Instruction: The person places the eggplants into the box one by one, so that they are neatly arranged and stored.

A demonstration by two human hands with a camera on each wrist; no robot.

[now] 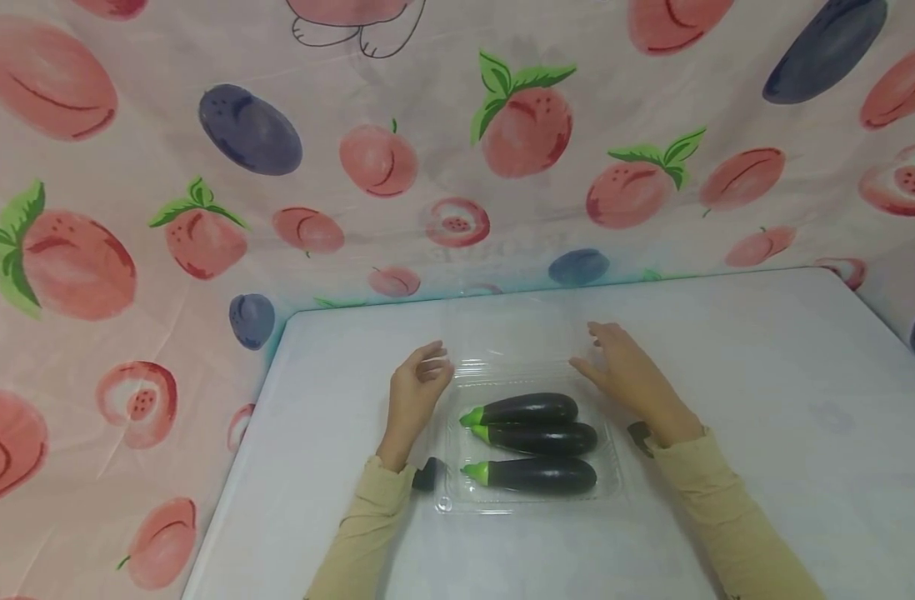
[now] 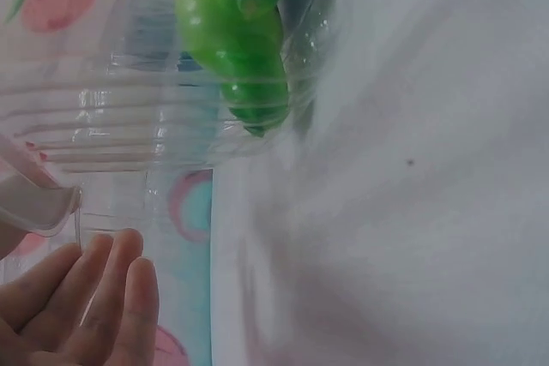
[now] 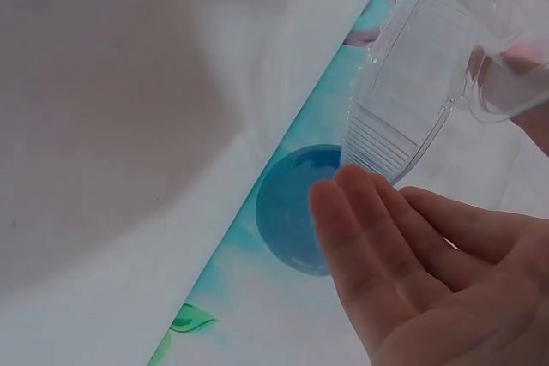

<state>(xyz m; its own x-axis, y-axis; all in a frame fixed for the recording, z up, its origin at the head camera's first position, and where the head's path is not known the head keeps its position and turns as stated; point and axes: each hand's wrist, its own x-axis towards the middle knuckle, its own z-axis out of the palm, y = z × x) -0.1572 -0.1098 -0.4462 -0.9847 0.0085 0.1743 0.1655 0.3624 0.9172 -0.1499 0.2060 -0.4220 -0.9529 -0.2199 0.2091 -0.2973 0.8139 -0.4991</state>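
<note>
A clear plastic clamshell box lies on the white table with its lid open toward the back. Inside are three dark eggplants with green stem ends, lying side by side. My left hand is beside the box's back left corner, fingers fairly straight and close to the lid's edge. My right hand is at the lid's right side, its thumb and fingers spread apart. Whether either hand touches the lid is hard to tell through the clear plastic.
The white tabletop extends to both sides of the box. A cloth backdrop printed with fruit rises behind the table's back edge and along its left side. Dark wrist devices sit at the cuffs of the tan sleeves.
</note>
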